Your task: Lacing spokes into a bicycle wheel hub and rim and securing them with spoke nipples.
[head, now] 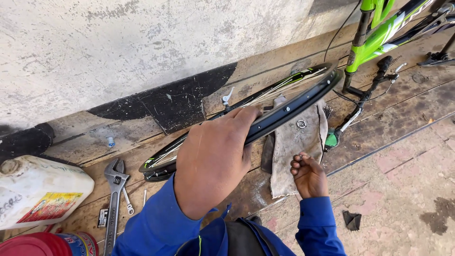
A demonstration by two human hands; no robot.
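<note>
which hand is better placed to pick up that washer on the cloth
Right, probably. The right hand already rests on the grey cloth, near the small metal washer. The left hand is busy gripping the black wheel rim.

Bare paving (407,166) lies open rightward; wheel rim (284,111) and wrench (113,199) crowd the wall.

Single view only, head-worn, looking steeply down and forward over the person's own blue sleeves. Close range: left hand (213,163) fills the centre, right hand (309,176) lower right of it. Camera faces the wall (142,47) across a wooden ledge; the horizon is tilted, so the wall base climbs to the right. Rim (284,111) sits mid-frame (near, sharp). Frame edges clip the jug (38,189) at left and the green bike (384,33) at top right. No second view to overlap.
</note>
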